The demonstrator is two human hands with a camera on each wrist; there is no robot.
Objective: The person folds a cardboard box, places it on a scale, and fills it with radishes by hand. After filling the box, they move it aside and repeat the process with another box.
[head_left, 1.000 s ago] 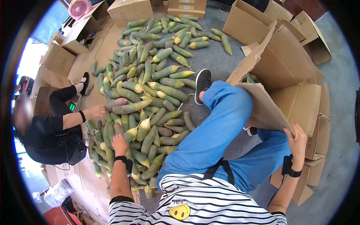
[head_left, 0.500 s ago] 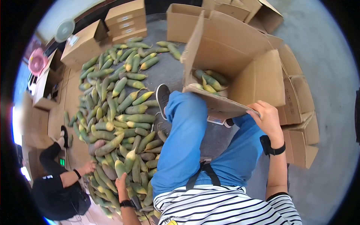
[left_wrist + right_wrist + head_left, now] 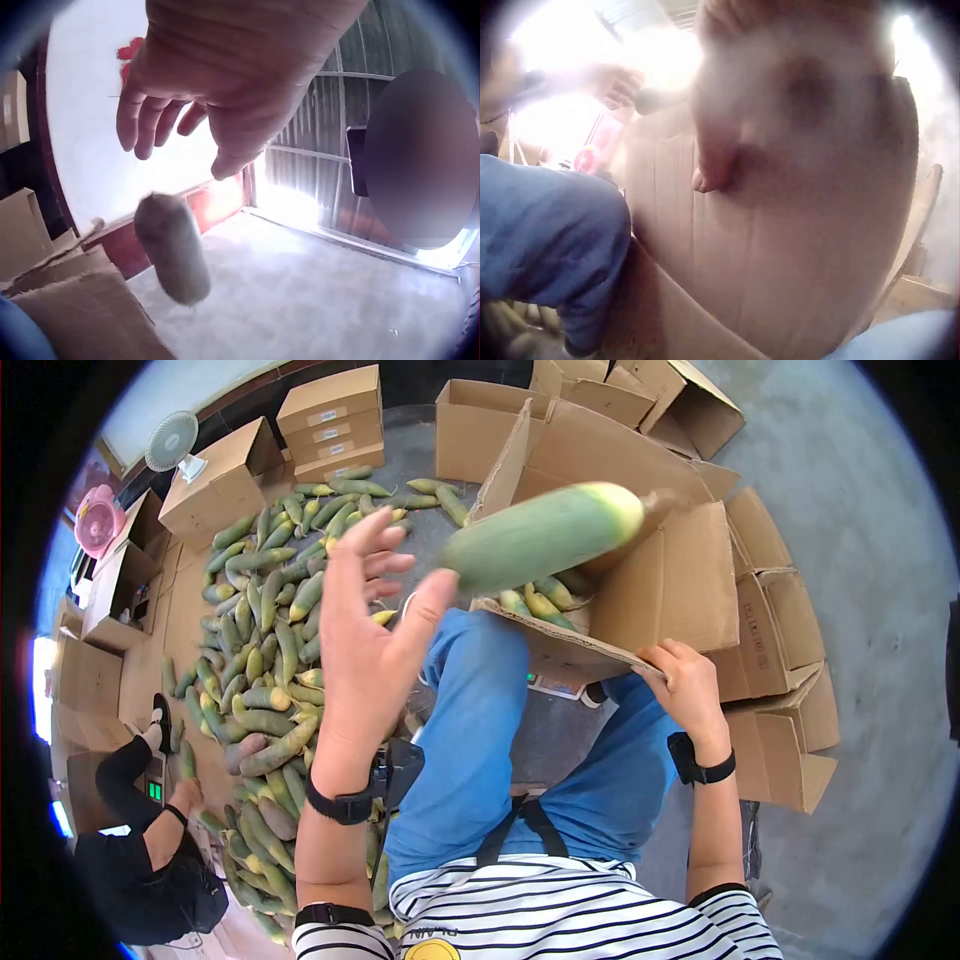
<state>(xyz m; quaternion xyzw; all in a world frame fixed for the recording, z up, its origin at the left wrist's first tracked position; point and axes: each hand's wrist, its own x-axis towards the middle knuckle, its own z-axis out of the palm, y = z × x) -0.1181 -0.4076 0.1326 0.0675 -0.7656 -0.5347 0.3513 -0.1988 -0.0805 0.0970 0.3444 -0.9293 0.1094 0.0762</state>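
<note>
A green radish [image 3: 540,535] with a yellowish tail end is in the air at the mouth of a tall cardboard box [image 3: 690,580]. My left hand [image 3: 370,640] is spread just left of it. In the left wrist view, a gap shows between the loose fingers of the left hand [image 3: 225,67] and the radish [image 3: 176,247]. My right hand [image 3: 685,685] grips the near flap [image 3: 580,645] of the box by its top edge. Its thumb lies against the cardboard [image 3: 780,255] in the right wrist view. Several radishes [image 3: 545,600] lie inside the box.
A large heap of green radishes [image 3: 265,620] covers the floor to the left. Another person [image 3: 150,880] sits beyond it near a scale display [image 3: 155,788]. Open boxes [image 3: 785,610] line the right side; stacked boxes [image 3: 335,420] and a fan [image 3: 172,440] stand behind.
My left hand picked a radish from the heap, swung it up and right to the box, and let go. The right hand still holds the flap. The view has turned right.
</note>
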